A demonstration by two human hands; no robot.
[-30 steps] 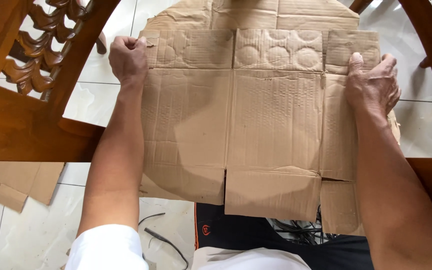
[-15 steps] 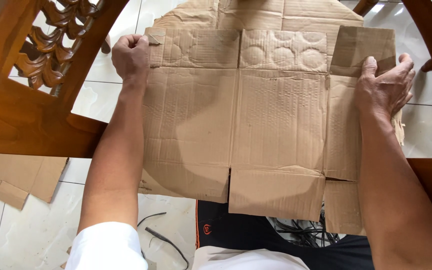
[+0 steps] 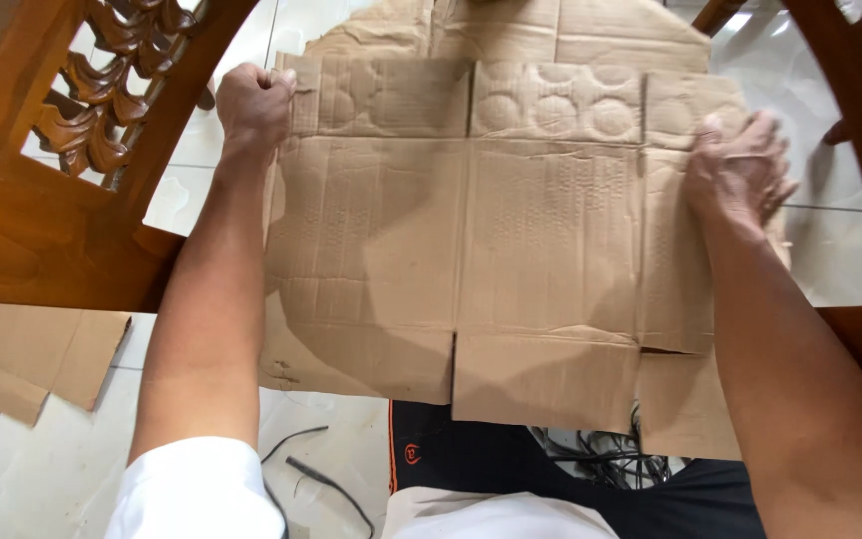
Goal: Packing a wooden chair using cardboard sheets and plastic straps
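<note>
Cardboard sheet [image 3: 471, 240], flattened box, gripped at top corners: left hand [image 3: 254, 105] fisted, right hand [image 3: 740, 170] clasping edge.

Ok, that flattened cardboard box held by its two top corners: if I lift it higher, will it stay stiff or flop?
The flattened cardboard box will probably bend along its creases rather than stay flat: fold lines and slit flaps show across it. It looks worn and dented, so likely softer than fresh board. It seems light, since the left hand and right hand hold it by the corners alone.
</note>
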